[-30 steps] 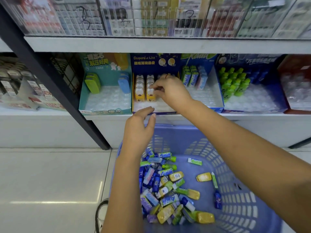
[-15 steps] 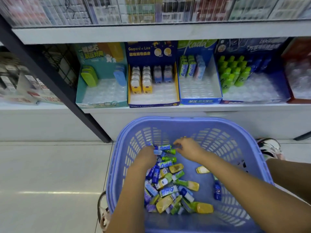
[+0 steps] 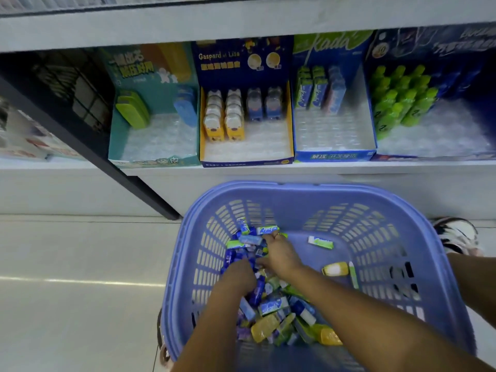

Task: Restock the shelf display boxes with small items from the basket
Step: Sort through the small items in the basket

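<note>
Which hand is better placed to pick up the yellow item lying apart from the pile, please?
Right. The right hand is nearer the yellow item, with bare basket floor between; the left hand is farther, over the pile.

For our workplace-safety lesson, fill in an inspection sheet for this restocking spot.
Surface: white shelf board carries cardboard display boxes side by side.
Job's things: lilac slotted plastic basket holds a heap of small wrapped packets; teal display box, navy-and-yellow display box and blue display box stocked only at the back.
Clutter: a yellow packet lies apart from the heap.
Hands: left hand and right hand are in the heap; grip unclear.
Cables: nothing seen.
Surroundings: pale tiled floor, black upright post, a shoe.
</note>
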Tool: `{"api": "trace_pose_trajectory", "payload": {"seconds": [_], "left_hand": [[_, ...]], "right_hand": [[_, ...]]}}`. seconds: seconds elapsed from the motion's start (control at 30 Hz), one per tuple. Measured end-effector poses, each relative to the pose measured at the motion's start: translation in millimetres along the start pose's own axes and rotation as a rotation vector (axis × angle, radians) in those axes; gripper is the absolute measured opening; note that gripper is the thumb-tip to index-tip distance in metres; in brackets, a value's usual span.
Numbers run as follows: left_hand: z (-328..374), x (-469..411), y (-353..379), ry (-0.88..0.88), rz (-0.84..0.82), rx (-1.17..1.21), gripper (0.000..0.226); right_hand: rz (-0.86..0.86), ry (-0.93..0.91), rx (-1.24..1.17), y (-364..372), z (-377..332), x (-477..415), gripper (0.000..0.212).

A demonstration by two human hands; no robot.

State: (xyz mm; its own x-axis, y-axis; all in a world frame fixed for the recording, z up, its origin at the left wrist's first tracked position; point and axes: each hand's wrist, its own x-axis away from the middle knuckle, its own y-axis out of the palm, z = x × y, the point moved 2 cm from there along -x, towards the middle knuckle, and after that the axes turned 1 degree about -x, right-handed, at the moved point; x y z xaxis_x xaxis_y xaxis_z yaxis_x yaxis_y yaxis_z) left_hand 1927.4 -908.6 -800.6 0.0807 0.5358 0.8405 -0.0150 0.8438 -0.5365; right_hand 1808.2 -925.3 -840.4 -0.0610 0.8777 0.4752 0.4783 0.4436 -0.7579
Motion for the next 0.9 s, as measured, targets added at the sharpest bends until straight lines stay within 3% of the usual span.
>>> {"api": "trace_pose_trajectory", "payload": {"seconds": [0.1, 0.3, 0.5, 0.7, 0.83, 0.9], "left_hand": [[4.2, -1.3, 3.5, 0.030, -0.047, 0.004, 0.032], [3.6, -6.2, 1.4, -0.003, 0.045, 0.064, 0.030], [0.2, -2.8, -2.9, -0.030, 0.157, 0.202, 0.026], [1.7, -2.4, -5.9, -0.034, 0.167, 0.330, 0.031], [-1.6, -4.6, -9.7, -0.024, 0.234, 0.525, 0.008], [-3.0, -6.1, -11.1, -0.032, 0.238, 0.543, 0.008]], "right_hand": [[0.104, 0.071, 0.052, 16.2, -8.9, 2.1, 0.062], [0.269, 0.254, -0.010, 33.9, -10.6, 13.2, 0.056], [0.159, 0.460, -0.244, 22.3, -16.7, -5.5, 0.052], [0.102, 0.408, -0.010, 16.2, -13.5, -13.6, 0.020], [0.030, 0.367, -0.064, 3.7, -6.1, -10.5, 0.020], [-0.020, 0.323, -0.108, -2.0, 3.0, -5.1, 0.021]]}}
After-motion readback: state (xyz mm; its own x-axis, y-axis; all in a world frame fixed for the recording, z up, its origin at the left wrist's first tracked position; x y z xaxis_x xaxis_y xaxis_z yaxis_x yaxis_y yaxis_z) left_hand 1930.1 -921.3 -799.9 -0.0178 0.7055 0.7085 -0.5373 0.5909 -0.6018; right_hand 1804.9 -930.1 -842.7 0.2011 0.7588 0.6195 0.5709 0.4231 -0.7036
